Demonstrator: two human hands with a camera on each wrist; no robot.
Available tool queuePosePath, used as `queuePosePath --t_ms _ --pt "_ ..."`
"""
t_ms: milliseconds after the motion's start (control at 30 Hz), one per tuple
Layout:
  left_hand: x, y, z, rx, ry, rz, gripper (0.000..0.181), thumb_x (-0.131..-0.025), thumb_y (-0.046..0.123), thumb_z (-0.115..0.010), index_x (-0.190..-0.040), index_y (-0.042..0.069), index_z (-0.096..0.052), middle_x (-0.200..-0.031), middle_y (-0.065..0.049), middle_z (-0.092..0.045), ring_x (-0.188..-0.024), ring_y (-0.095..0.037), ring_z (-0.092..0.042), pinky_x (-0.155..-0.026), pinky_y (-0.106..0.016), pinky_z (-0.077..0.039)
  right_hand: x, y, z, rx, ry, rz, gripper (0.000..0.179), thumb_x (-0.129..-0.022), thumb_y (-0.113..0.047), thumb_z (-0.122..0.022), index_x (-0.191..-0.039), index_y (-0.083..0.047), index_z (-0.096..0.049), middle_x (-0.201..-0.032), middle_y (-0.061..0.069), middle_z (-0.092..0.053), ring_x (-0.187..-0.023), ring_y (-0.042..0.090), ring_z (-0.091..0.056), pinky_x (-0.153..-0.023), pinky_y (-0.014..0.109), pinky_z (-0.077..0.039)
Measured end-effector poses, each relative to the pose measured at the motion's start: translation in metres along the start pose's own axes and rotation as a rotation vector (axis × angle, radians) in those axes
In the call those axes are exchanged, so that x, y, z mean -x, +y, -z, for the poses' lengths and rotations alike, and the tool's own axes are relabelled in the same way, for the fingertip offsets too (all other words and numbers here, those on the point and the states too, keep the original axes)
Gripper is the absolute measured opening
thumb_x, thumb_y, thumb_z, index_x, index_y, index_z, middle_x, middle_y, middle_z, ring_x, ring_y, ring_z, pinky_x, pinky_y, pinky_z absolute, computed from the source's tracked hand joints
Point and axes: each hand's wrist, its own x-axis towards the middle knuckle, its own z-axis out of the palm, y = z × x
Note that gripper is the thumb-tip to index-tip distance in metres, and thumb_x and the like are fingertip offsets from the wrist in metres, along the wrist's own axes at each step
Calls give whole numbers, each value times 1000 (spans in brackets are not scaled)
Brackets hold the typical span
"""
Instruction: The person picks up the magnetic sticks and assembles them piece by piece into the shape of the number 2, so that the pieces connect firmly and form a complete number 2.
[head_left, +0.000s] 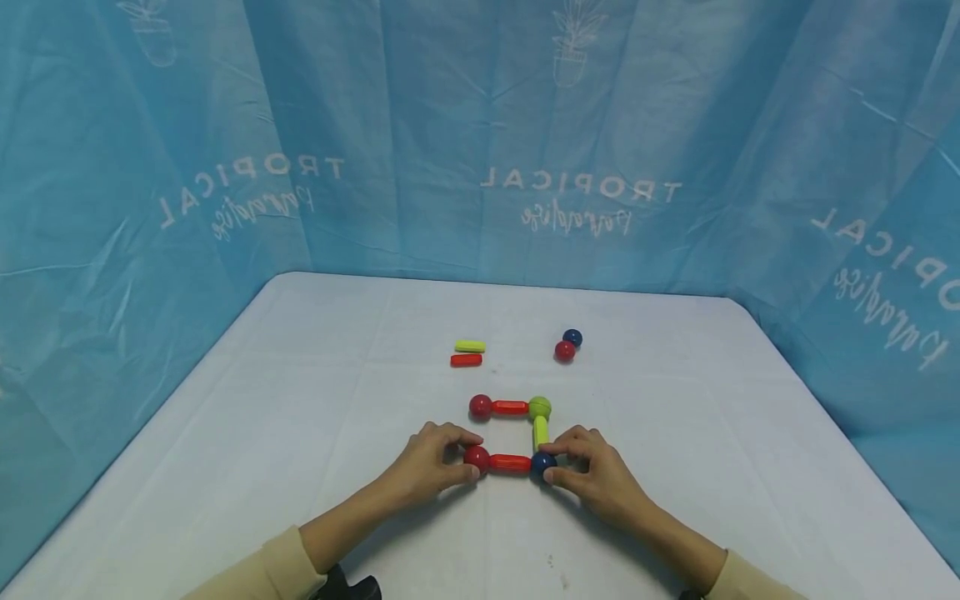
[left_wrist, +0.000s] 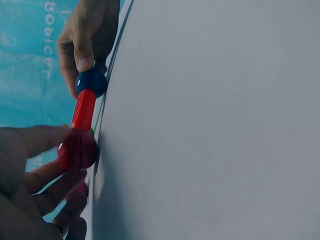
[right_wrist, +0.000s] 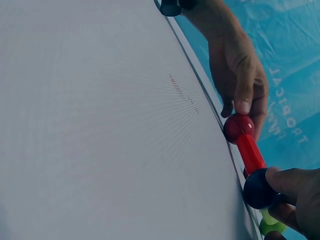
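Note:
My left hand [head_left: 432, 462] pinches a red ball [head_left: 477, 458] between thumb and fingers. A red rod [head_left: 511, 464] joins that ball to a dark blue ball [head_left: 543, 465], which my right hand [head_left: 598, 471] pinches from the other side. From the blue ball a yellow-green rod [head_left: 541, 432] runs back to a green ball [head_left: 539, 407]. Another red rod [head_left: 510, 407] links the green ball to a second red ball [head_left: 481, 407]. Together the pieces form a three-sided frame, its left side without a rod. Both wrist views show the front red rod between the two held balls.
Behind the frame lie a loose yellow-green rod [head_left: 470, 346] and a loose red rod [head_left: 467, 361]. A loose red ball [head_left: 565, 351] and dark blue ball [head_left: 572, 337] sit further right. Everything rests on a white-covered table [head_left: 360, 333], with a blue curtain [head_left: 420, 142] around it.

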Motion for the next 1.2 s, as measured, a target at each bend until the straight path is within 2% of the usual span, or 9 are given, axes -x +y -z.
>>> queuePosePath --t_ms 100,200,333,433,633,800,967,1200 --pt "-5 3 7 8 47 5 36 -79 23 -73 -114 20 -66 -108 4 -61 -105 -18 -48 -78 -33 -40 -1 0 1 7 0 4 34 -76 -28 -77 -109 -31 -70 -98 -14 -59 -92 15 -45 -73 20 -42" --pt "-17 8 18 -6 124 5 35 -81 22 -72 -115 21 -66 -108 5 -63 -106 -18 -50 -80 -33 -42 -1 0 2 14 2 0 34 -76 -27 -77 -108 -32 -70 -98 -14 -59 -92 15 -45 -73 20 -42" --pt "-44 11 35 -42 215 -3 34 -82 20 -72 -115 19 -66 -113 1 -63 -108 -22 -51 -81 -34 -46 -1 2 2 11 9 0 33 -76 -26 -77 -108 -31 -70 -97 -13 -59 -92 15 -45 -73 20 -41" --pt "-66 7 44 -50 251 11 34 -83 20 -71 -116 16 -66 -117 -3 -62 -111 -25 -51 -82 -37 -49 0 3 1 0 11 18 33 -76 -28 -77 -108 -29 -71 -98 -11 -60 -92 15 -45 -73 21 -40" --pt "-102 -5 47 -93 267 91 35 -85 24 -68 -119 18 -65 -121 -6 -59 -114 -25 -49 -88 -42 -45 1 5 -1 -6 14 23 32 -76 -29 -76 -108 -29 -71 -98 -12 -60 -91 15 -45 -72 21 -40" --pt "-123 -12 42 -139 263 138 34 -85 23 -67 -119 17 -65 -121 -6 -60 -114 -25 -48 -92 -45 -39 1 4 -1 0 16 28 33 -76 -30 -77 -108 -31 -70 -97 -13 -59 -91 15 -46 -73 20 -41" --pt "-136 -18 38 -171 250 145 31 -85 21 -67 -116 15 -67 -117 -6 -62 -111 -25 -48 -98 -46 -33 1 3 -1 4 14 42 32 -76 -32 -76 -108 -31 -70 -98 -11 -60 -92 16 -46 -74 20 -41" --pt "-144 -17 35 -198 225 131 31 -84 19 -68 -114 14 -68 -117 -8 -62 -112 -26 -47 -101 -48 -30 1 4 0 -5 21 58 32 -77 -33 -75 -108 -30 -70 -98 -10 -60 -92 16 -46 -74 21 -41"
